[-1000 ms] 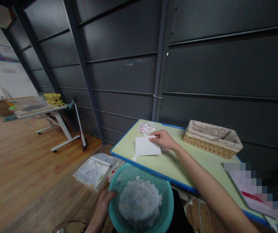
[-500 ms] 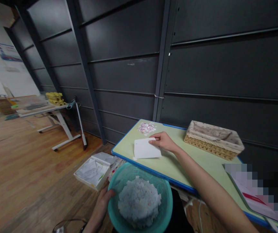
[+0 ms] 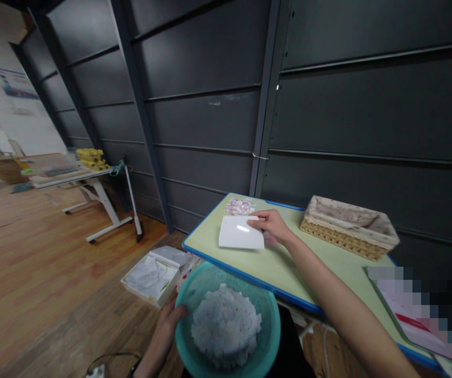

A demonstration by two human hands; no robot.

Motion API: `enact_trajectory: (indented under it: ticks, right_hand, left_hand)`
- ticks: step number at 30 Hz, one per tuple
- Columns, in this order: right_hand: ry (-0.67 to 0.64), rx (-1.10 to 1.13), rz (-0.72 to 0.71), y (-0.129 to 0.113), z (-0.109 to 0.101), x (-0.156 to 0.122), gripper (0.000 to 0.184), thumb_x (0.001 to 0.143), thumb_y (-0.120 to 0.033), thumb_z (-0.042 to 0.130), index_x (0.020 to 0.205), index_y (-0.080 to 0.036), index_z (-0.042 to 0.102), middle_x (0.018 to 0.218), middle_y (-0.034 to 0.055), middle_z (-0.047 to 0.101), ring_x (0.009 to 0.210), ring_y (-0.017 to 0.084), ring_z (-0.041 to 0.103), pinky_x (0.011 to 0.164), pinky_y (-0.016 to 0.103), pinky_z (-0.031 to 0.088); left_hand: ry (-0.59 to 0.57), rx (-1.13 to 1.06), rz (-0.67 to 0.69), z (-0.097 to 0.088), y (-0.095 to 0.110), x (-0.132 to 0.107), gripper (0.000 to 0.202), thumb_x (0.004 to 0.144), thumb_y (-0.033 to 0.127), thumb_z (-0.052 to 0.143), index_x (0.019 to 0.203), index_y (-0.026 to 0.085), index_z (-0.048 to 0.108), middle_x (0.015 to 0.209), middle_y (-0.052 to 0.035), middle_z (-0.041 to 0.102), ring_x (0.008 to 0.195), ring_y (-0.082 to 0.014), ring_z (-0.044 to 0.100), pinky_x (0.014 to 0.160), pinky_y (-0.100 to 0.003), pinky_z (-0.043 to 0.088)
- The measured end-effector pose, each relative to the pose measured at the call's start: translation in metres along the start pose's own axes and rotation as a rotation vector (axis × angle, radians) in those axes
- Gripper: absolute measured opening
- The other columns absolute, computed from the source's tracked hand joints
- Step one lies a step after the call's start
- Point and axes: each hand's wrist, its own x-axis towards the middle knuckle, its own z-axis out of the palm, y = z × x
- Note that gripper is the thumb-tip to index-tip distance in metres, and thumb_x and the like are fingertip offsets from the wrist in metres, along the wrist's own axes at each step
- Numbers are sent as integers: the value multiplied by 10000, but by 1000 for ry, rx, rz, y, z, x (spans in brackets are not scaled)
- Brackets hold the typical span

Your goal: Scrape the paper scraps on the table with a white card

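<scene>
My left hand (image 3: 170, 321) grips the rim of a teal plastic basket (image 3: 267, 344) at the lower middle, its thumb over the edge. Inside the basket lies a heap of small white torn paper bits (image 3: 226, 325). Over the pale yellow table (image 3: 289, 268), my right hand (image 3: 271, 224) pinches the upper right corner of a white card (image 3: 239, 234), which catches a bright glint. The card is tilted, and something pinkish shows just behind it under the hand. Past the card, a small pile of pink and white scraps (image 3: 239, 206) lies near the far left corner of the table.
A woven basket with a cloth lining (image 3: 344, 233) stands at the table's back right. A flat board (image 3: 411, 320), partly pixelated, lies at the right. On the floor to the left sits an open white box (image 3: 147, 281). Dark metal panels (image 3: 206, 121) rise behind the table.
My right hand has lifted the card slightly up and away, tilting it so that it now reflects light. My left hand keeps its hold on the teal basket.
</scene>
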Motion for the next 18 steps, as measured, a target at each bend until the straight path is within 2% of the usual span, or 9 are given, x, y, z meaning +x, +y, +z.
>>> enact_trajectory:
  ticks: [2,4,7,10,14,18]
  right_hand:
    - [147,-58,-23,0,-8,4,409,590,-397,693,856,-87,692,709,76,667,560,145,536,465,234,364]
    - [240,-149,-47,2,-17,6,406,619,-400,664,884,-93,682,713,76,665,566,152,537,475,241,369]
    - [306,-343,-81,5,-23,-1,354,689,-389,609,908,-118,672,727,75,670,598,169,562,530,256,393]
    - [360,-585,-96,10,-18,-17,298,767,-348,536,940,-143,665,722,72,674,633,188,588,591,271,398]
    - [312,-851,-158,19,-1,-40,281,845,-283,439,984,-165,652,808,90,690,690,198,615,661,281,399]
    - [195,-908,-255,28,11,-50,273,866,-250,422,985,-177,657,895,90,695,737,192,630,684,266,413]
  left_hand:
    - [-18,-40,-10,1,2,0,400,600,228,559,956,127,709,883,-81,756,952,-344,625,820,-427,478]
    - [-46,-71,-26,3,5,-1,398,610,215,537,959,127,705,821,-62,761,896,-321,649,806,-418,486]
    - [-64,-75,-50,6,7,-3,382,631,213,502,946,141,708,772,-31,760,841,-292,664,804,-402,486]
    - [-4,-88,-115,5,2,0,377,618,224,520,938,158,708,806,-28,764,873,-295,660,795,-396,490]
    - [-15,-132,-125,1,-15,10,448,579,226,521,986,157,694,848,-42,763,915,-313,651,795,-405,495]
    - [15,-25,-46,-5,-28,23,404,593,276,537,939,150,703,984,-71,739,1014,-338,606,796,-423,502]
